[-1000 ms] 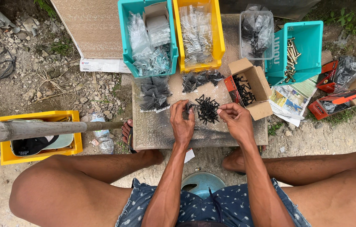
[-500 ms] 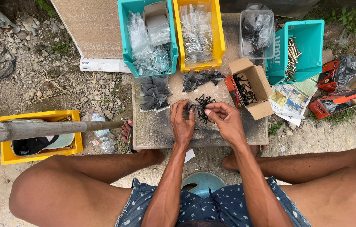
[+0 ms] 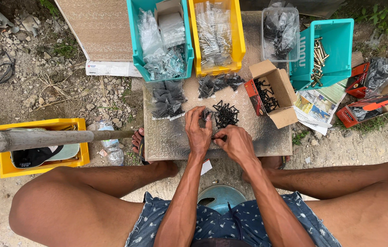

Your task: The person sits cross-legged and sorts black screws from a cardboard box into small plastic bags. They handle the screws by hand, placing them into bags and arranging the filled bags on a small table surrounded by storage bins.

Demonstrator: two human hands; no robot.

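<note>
A loose pile of black screws [image 3: 225,113] lies on a grey stone slab [image 3: 175,142] between my knees. My left hand [image 3: 197,132] rests at the pile's left edge, its fingers pinching a small clear bag with screws inside. My right hand [image 3: 236,142] is drawn back beside the left, fingers closed around a few black screws whose tips poke out toward the left hand. Small filled bags of black screws [image 3: 167,98] lie at the slab's back left, with more bags [image 3: 219,83] behind the pile.
An open cardboard box of black screws [image 3: 269,93] sits right of the pile. Behind stand a teal bin [image 3: 159,39], a yellow bin [image 3: 215,36], a clear tub [image 3: 280,32] and a teal bin with brass screws [image 3: 324,52]. A pole [image 3: 34,138] crosses a yellow crate [image 3: 43,146] at left.
My right hand has pulled back from the screw pile toward me and closed beside the left hand. The left hand stayed at the pile's edge.
</note>
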